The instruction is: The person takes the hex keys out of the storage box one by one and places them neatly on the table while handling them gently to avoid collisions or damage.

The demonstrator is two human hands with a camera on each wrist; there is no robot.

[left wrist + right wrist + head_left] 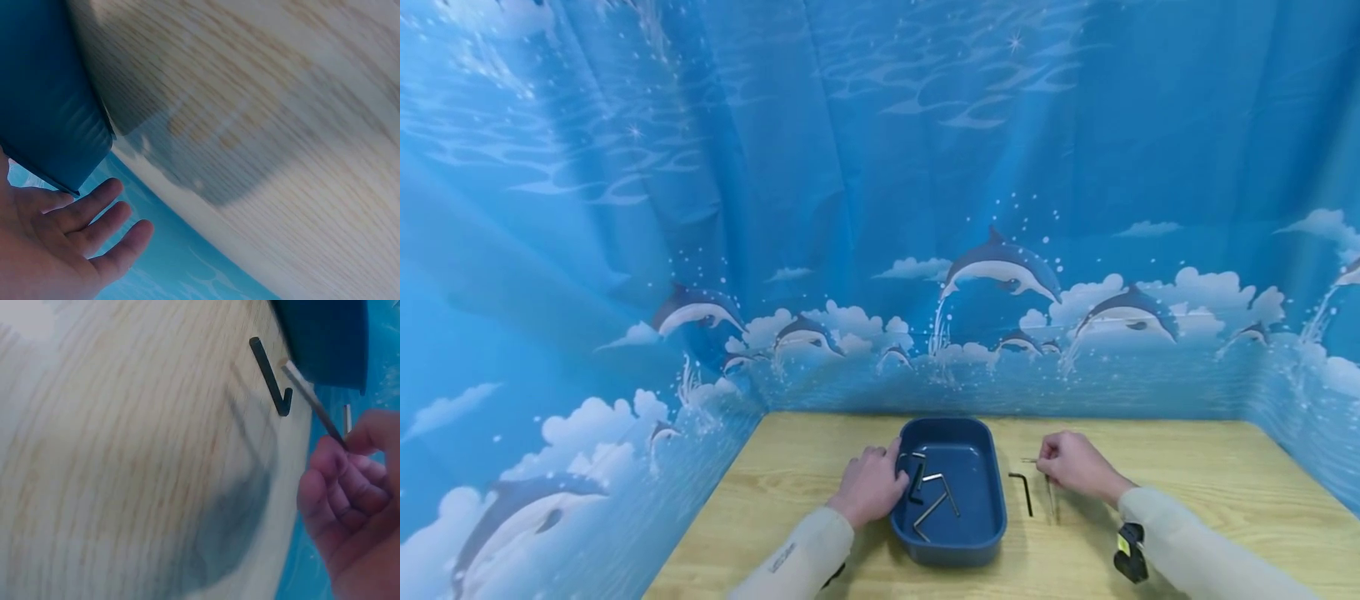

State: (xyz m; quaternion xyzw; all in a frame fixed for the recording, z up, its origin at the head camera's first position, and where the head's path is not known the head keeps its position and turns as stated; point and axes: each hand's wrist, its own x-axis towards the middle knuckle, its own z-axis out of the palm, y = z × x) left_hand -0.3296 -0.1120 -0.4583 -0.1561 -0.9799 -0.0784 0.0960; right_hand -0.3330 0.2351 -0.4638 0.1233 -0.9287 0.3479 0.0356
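My left hand [871, 483] holds the left rim of a deep blue tray [950, 554], thumb over the rim and index finger along its outside. In the left wrist view the other fingers [109, 219] spread loosely beside the tray's corner. Several hex keys lie in the tray's left half, among them a black hex key [917, 482] and a silver hex key [930, 515]. To the tray's right, my right hand [1077, 465] pinches another silver hex key [312, 400] between thumb and fingertips, above the table. A black hex key [270, 378] lies on the table between tray and hand.
The light wooden table [805, 454] carries the tray near its back edge. A blue curtain [850, 208] printed with dolphins stands behind and to both sides. A small black device with a yellow label [1129, 552] sits at the right wrist.
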